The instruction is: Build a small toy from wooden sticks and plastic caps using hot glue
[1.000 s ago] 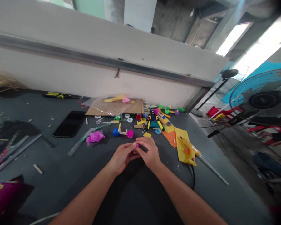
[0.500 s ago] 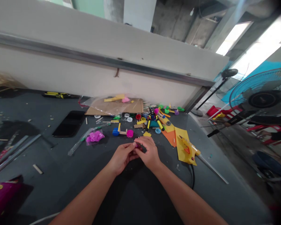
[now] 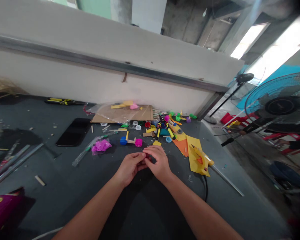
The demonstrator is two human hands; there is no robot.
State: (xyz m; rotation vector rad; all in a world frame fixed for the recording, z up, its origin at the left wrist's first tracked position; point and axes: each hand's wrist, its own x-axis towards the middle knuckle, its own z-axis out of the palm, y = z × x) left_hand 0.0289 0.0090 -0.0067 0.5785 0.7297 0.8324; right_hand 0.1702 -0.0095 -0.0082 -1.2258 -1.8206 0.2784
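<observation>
Near the middle of the dark table, my left hand (image 3: 130,168) and my right hand (image 3: 159,164) meet at their fingertips. Both are closed around a small dark pink piece (image 3: 146,155), mostly hidden by the fingers. Just beyond them stands a small assembly with a blue wheel (image 3: 123,140), a pink wheel (image 3: 138,142) and a yellow upright stick. A yellow paper piece (image 3: 157,143) lies behind my right hand. To the left is a bag of purple clay (image 3: 101,146).
A phone (image 3: 73,132) lies at the left. Cardboard (image 3: 145,113), bottle caps and pliers (image 3: 166,128) fill the back. At the right, a yellow glue gun (image 3: 201,156) rests on yellow paper, its cord trailing forward. A fan (image 3: 280,106) stands beyond the table.
My hands have stayed almost in place, with slight finger movement around the small piece. At the far right, a person's dark sleeve shows more.
</observation>
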